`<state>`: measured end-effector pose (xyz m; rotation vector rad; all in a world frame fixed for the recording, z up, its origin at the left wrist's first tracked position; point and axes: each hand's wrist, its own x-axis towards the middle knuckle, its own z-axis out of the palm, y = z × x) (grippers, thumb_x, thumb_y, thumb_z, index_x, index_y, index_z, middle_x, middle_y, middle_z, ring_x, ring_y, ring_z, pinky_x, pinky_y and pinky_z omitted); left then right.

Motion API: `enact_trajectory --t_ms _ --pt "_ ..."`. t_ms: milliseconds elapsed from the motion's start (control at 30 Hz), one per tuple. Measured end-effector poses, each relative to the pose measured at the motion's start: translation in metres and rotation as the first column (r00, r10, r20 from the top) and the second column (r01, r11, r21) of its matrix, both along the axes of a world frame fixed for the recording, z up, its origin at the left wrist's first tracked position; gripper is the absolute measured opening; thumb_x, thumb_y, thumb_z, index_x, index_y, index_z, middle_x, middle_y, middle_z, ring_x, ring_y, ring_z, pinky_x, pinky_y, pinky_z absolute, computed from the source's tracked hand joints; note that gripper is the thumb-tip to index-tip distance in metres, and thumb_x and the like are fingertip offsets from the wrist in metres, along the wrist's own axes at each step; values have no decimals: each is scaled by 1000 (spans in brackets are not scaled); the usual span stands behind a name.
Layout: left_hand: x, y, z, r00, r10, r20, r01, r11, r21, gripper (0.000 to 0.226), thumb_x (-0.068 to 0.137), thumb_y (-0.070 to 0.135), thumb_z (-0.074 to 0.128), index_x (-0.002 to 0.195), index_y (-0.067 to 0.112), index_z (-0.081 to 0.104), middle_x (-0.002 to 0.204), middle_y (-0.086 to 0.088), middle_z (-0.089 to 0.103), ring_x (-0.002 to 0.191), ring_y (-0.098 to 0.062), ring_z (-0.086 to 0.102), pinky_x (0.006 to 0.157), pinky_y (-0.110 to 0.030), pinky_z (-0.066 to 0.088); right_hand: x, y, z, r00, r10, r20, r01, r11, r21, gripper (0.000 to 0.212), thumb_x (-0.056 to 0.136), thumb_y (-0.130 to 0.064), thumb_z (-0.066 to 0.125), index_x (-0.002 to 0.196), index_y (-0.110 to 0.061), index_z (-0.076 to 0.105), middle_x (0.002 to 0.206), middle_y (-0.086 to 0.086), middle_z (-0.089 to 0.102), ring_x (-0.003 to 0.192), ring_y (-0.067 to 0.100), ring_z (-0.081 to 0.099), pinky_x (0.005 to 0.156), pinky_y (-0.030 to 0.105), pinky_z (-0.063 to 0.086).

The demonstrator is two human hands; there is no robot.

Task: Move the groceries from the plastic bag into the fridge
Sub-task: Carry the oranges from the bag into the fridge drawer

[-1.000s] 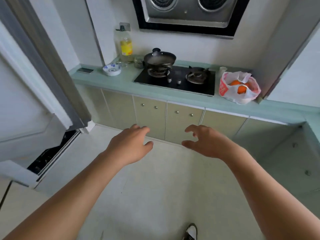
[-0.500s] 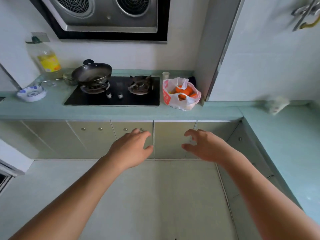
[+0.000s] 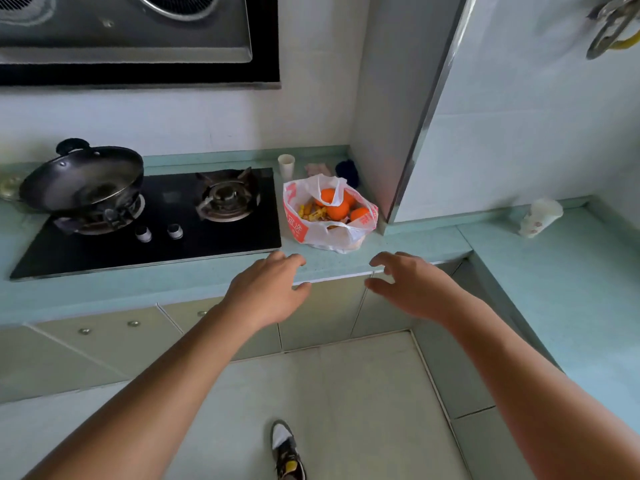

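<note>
Plastic bag (image 3: 329,216): thin, white with red print, crinkled, mouth open. It sits on the pale green counter (image 3: 408,242), just right of the black glass hob (image 3: 156,230). Contents: round oranges (image 3: 337,209) and small yellow-wrapped items (image 3: 311,213), type unreadable. A dark metal wok (image 3: 83,178) stands on the left burner. A white paper cup (image 3: 286,165) stands behind the bag.

Your left hand (image 3: 268,292) and right hand (image 3: 412,287) are both empty, fingers spread and slightly curled, above the counter's front edge, near the bag but not touching it.
</note>
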<state>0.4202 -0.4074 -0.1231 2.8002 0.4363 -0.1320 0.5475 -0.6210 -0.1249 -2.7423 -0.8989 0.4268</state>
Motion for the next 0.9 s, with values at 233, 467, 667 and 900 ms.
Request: enact_trajectory --t_ms 233,467,667,900 --pt "89 69 -14 998 -59 -30 58 998 -27 51 96 45 48 144 27 41 135 -1 49 113 -23 56 87 -41 51 73 61 -18 999 -37 13 37 999 -20 47 97 -53 51 137 -28 49 121 4 62 103 23 64 85 39 56" --pt "161 105 -35 996 -92 -24 90 994 -67 43 97 37 50 139 27 47 129 0 51 104 -22 58 76 -35 48 135 96 -44 999 -45 15 46 998 -30 45 100 -49 49 139 -27 48 130 5 60 109 26 63 83 38 56" --pt "233 126 -71 989 -119 -88 111 990 -91 34 94 31 50 127 23 55 122 -1 53 103 -25 59 80 -40 52 196 122 -73 999 -4 -39 4 1000 6 46 100 -43 53 141 -24 50 135 7 58 110 29 63 87 39 55" --pt "314 145 -110 972 -121 -201 108 991 -74 6 95 19 46 91 16 49 105 1 46 98 -23 54 75 -35 43 278 154 -121 988 82 -132 -87 996 -32 42 99 -37 53 137 -18 52 129 6 60 110 26 61 83 31 47"
